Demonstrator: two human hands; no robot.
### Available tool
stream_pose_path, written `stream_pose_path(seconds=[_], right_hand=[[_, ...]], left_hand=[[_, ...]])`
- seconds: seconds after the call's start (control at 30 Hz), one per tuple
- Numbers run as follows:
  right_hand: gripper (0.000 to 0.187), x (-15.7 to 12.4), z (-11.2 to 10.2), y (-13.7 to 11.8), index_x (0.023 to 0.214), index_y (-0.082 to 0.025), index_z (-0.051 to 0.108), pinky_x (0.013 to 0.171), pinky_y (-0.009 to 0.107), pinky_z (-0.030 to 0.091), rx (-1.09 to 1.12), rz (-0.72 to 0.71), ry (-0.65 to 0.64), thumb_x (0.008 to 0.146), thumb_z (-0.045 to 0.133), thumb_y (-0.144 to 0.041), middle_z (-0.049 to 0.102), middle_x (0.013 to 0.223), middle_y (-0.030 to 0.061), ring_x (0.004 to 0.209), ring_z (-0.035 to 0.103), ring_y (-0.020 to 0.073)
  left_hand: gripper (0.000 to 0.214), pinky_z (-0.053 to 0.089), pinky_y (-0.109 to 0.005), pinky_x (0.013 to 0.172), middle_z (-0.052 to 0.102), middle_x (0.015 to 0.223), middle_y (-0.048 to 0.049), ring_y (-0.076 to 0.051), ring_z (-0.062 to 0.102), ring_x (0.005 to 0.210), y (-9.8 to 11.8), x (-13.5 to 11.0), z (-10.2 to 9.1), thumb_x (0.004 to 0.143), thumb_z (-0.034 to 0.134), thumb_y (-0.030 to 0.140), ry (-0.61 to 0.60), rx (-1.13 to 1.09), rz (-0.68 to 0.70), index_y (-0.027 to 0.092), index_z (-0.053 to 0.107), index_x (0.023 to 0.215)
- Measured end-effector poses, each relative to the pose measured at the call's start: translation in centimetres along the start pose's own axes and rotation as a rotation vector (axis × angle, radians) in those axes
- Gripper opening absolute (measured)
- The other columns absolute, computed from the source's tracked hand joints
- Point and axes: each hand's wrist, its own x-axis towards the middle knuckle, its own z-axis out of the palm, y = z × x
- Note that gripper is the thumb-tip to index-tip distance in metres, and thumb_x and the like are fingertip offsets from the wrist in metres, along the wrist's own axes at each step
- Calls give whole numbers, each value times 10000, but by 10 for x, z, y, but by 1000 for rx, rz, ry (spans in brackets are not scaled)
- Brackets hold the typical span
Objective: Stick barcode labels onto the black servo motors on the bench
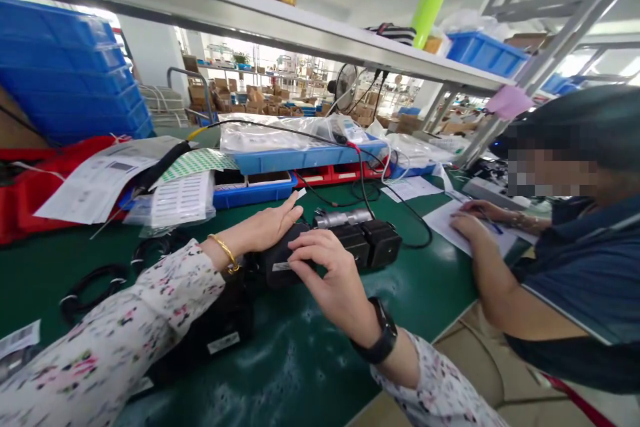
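Observation:
A row of black box-shaped motor units [367,243] lies on the green bench mat [430,280], with a silver cylinder along its far side. My right hand [325,273] grips the near unit from above, fingers curled over its top. My left hand [270,223], with a gold bangle at the wrist, rests flat with fingers together against the far left end of the same unit. Another black unit [220,330] with a white label lies under my left forearm. A black cable [415,220] runs from the units across the mat.
A co-worker at the right writes on a paper sheet [450,223] with a pen. Blue trays [300,157] holding plastic bags, red bins [30,187], label sheets [183,197] and papers sit at the back. Black cable coils [95,280] lie at left. A metal shelf runs overhead.

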Motion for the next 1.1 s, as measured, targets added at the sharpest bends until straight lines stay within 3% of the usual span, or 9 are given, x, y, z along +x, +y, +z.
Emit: stream_pose_path(seconds=[0.2, 0.4, 0.57, 0.67, 0.77, 0.87, 0.93, 1.0, 1.1], right_hand=[[157, -7, 5, 1, 835, -185, 631, 960, 421, 410, -160, -42, -93, 859, 596, -33, 618, 1012, 42, 1056, 473, 253], [154, -7, -5, -1, 853, -145, 606, 993, 406, 409, -170, -47, -178, 879, 539, -9, 582, 1053, 83, 1088, 468, 238], [138, -10, -7, 4, 873, -143, 620, 964, 415, 447, -218, -97, -170, 900, 530, -41, 597, 1049, 87, 1087, 477, 249], [210, -19, -6, 11, 1018, -136, 624, 972, 464, 438, -382, -245, -185, 925, 464, -38, 605, 1124, 101, 1138, 453, 276], [323, -27, -7, 13, 1178, -157, 574, 969, 558, 387, -636, -307, -158, 931, 410, -30, 479, 1339, 111, 1190, 412, 324], [419, -30, -8, 11, 1317, -219, 476, 930, 593, 386, -709, -150, -80, 918, 489, -91, 235, 1487, 123, 1211, 384, 373], [633, -32, -8, 11, 1432, -231, 299, 968, 593, 374, -597, 3, -90, 875, 581, -131, 150, 1508, 138, 1255, 340, 375], [824, -40, -4, 14, 1470, -243, 160, 1018, 560, 365, -425, 126, -162, 811, 639, -125, 231, 1484, 118, 1280, 327, 335], [803, -64, 5, 23, 1454, -282, 197, 1027, 495, 389, -292, 158, -235, 787, 603, -96, 387, 1399, 47, 1248, 373, 282]], left_hand=[[622, 229, -428, 1114, 106, 1537, -48, -293, 283, 1361, -1, 1, -1, 936, 120, 516, -16, -3, 13, 196, 145, 1469], [654, 305, -452, 1061, 255, 1497, -109, -304, 365, 1317, 6, -3, -2, 929, 121, 559, 0, -3, -34, 211, 50, 1478], [633, 318, -431, 1047, 228, 1507, -108, -315, 370, 1312, 5, -4, -1, 941, 108, 528, 4, 41, -18, 191, 74, 1476], [612, 344, -432, 1016, 271, 1491, -123, -331, 438, 1259, 3, -4, 1, 953, 105, 507, -2, 85, 4, 192, 71, 1476], [597, 379, -440, 972, 326, 1462, -152, -342, 484, 1216, 6, -6, 0, 961, 94, 493, 13, 130, 7, 194, 52, 1476], [601, 431, -436, 889, 499, 1327, -192, -344, 565, 1118, 16, -15, 0, 965, 97, 491, 45, 185, -10, 175, 54, 1474], [607, 460, -428, 832, 613, 1173, -182, -340, 616, 1027, 26, -25, 5, 965, 138, 495, 61, 226, -12, 168, 71, 1473], [582, 480, -426, 804, 655, 1083, -150, -321, 644, 951, 34, -38, 16, 972, 186, 456, 86, 270, 9, 177, 84, 1472], [616, 509, -439, 786, 641, 1087, -138, -308, 629, 934, 39, -63, 40, 957, 310, 417, 135, 315, 66, 164, 88, 1473]])
